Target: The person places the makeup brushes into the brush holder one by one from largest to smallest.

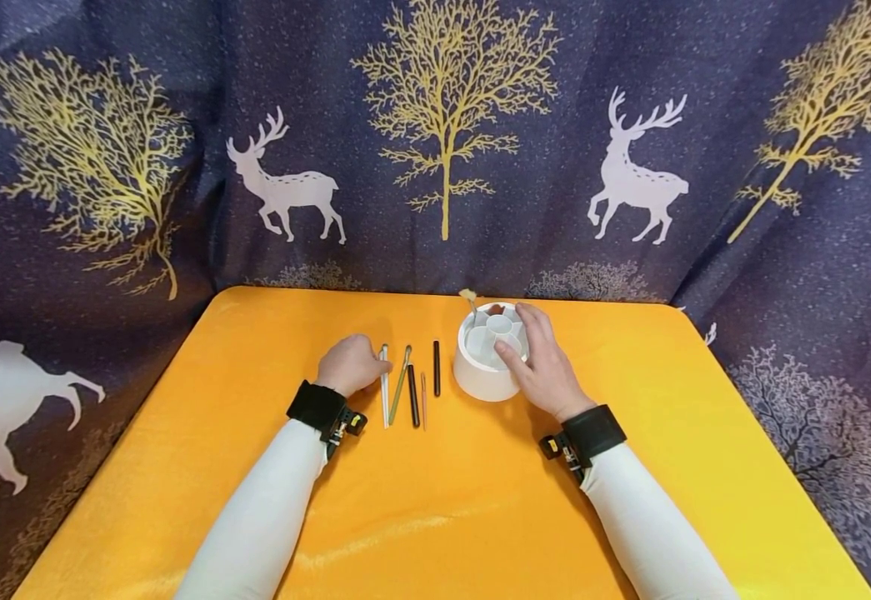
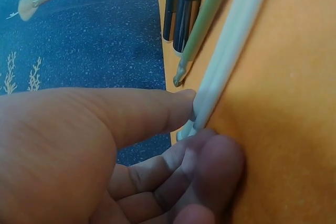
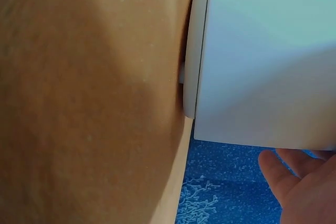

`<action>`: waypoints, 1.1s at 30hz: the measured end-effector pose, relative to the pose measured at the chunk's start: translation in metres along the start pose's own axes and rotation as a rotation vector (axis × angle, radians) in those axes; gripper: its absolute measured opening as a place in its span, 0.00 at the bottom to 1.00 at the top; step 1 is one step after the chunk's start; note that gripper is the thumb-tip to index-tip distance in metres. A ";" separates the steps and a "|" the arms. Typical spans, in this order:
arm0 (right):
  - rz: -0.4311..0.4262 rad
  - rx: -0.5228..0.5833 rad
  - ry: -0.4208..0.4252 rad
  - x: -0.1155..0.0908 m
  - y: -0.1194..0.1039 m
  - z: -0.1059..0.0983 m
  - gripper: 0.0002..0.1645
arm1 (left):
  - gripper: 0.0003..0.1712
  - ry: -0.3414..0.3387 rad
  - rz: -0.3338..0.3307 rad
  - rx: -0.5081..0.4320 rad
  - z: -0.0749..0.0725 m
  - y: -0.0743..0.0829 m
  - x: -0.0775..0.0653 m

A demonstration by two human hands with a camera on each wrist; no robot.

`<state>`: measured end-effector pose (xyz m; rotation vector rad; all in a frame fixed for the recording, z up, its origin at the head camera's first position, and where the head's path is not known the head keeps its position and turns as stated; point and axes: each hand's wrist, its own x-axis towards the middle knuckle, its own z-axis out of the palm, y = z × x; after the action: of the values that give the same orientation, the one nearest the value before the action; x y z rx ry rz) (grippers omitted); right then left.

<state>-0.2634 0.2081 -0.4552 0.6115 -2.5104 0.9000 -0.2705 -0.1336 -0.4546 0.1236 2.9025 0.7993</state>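
My left hand (image 1: 352,365) reaches to a pair of white-handled brushes (image 1: 385,408) lying side by side on the table. In the left wrist view, thumb and fingers pinch the far end of these white brushes (image 2: 227,51). My right hand (image 1: 548,371) grips the white round divided holder (image 1: 483,385) from its right side, thumb over the rim. In the right wrist view, fingertips lie along the side of the holder (image 3: 262,66). A fan brush (image 1: 468,295) stands in a back compartment, with a reddish-brown thing (image 1: 495,309) beside it.
Right of the white brushes lie a green-handled brush (image 1: 399,387), a black pen-like stick (image 1: 413,398), a thin brownish stick (image 1: 424,404) and another black stick (image 1: 437,368). An orange cloth covers the table (image 1: 435,517). A dark patterned curtain (image 1: 405,192) hangs behind its far edge.
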 end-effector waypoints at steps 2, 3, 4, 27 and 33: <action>-0.003 0.002 -0.001 0.000 0.000 0.000 0.42 | 0.28 -0.014 0.008 0.002 -0.001 0.000 -0.001; -0.005 0.003 -0.003 0.000 0.000 0.000 0.42 | 0.28 -0.026 0.010 -0.003 -0.002 0.000 -0.001; -0.007 0.004 -0.004 0.000 0.000 0.000 0.42 | 0.28 -0.038 0.011 -0.009 -0.003 0.000 -0.001; 0.000 0.016 0.000 0.000 -0.001 0.000 0.42 | 0.26 -0.139 -0.013 -0.054 -0.009 0.001 -0.003; -0.004 0.016 -0.010 0.000 0.000 -0.001 0.42 | 0.24 -0.150 0.024 -0.112 -0.011 -0.002 -0.005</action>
<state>-0.2629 0.2083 -0.4547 0.6270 -2.5124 0.9180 -0.2672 -0.1413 -0.4456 0.1990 2.7144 0.9131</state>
